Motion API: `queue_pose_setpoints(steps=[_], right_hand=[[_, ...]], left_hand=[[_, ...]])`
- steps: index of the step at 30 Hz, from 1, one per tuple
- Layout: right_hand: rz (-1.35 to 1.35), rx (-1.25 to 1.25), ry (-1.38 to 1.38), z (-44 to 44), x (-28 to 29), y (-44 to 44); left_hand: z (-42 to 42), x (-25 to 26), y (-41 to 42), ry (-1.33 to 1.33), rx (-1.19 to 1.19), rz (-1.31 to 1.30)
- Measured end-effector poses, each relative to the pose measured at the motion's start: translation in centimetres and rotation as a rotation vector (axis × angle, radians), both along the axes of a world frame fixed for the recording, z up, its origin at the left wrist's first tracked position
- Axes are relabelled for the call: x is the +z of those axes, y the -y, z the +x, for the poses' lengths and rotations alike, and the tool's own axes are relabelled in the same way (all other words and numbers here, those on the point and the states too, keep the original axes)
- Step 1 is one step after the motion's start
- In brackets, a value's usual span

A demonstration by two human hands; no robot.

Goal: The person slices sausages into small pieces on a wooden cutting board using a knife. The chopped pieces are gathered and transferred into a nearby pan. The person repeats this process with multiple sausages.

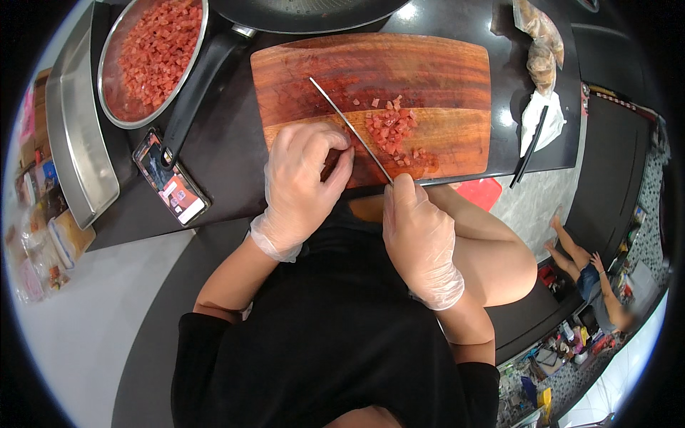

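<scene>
A wooden cutting board (449,69) lies at the table's front edge, and a small heap of diced reddish food, apparently meat (392,128), sits right of its middle. My right hand (420,235), in a clear plastic glove, grips a knife (348,124) at the board's near edge. Its thin blade is seen edge-on, slanting up and left across the board, with the heap to its right. My gloved left hand (302,174) rests at the board's near left, fingers curled and thumb close to them, beside the blade. Whether anything is under those fingers is hidden.
A metal bowl (109,99) of diced reddish food, a frying pan (316,18), a phone (174,182) and a steel tray (80,139) stand left and behind. Rightward are a plastic bag (541,53) and black chopsticks (530,147) on white paper. Another person (599,294) is farther right.
</scene>
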State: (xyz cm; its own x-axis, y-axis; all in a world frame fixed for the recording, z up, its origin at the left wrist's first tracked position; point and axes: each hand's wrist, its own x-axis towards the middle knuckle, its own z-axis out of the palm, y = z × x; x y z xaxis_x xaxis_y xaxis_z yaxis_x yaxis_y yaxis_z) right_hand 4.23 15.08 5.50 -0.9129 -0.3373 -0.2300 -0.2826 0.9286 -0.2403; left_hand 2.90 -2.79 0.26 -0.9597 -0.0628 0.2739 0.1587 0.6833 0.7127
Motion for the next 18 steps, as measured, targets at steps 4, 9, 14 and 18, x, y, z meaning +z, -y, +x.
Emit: queue_pose_setpoints(steps=[4, 9, 14, 18], right_hand=[[-0.011, -0.017, 0.020, 0.2, -0.1, 0.0], [-0.002, -0.011, 0.003, -0.1, 0.0, 0.2], [-0.008, 0.019, -0.021, -1.9, -1.6, 2.4], [-0.018, -0.018, -0.012, -0.7, -1.6, 0.5]], left_hand=[[0.0, 0.2, -0.1, -0.003, 0.010, 0.031], [0.1, -0.2, -0.2, 0.013, -0.011, 0.014], [0.0, -0.4, -0.5, 0.014, -0.003, 0.022], [0.1, -0.3, -0.3, 0.021, -0.005, 0.030]])
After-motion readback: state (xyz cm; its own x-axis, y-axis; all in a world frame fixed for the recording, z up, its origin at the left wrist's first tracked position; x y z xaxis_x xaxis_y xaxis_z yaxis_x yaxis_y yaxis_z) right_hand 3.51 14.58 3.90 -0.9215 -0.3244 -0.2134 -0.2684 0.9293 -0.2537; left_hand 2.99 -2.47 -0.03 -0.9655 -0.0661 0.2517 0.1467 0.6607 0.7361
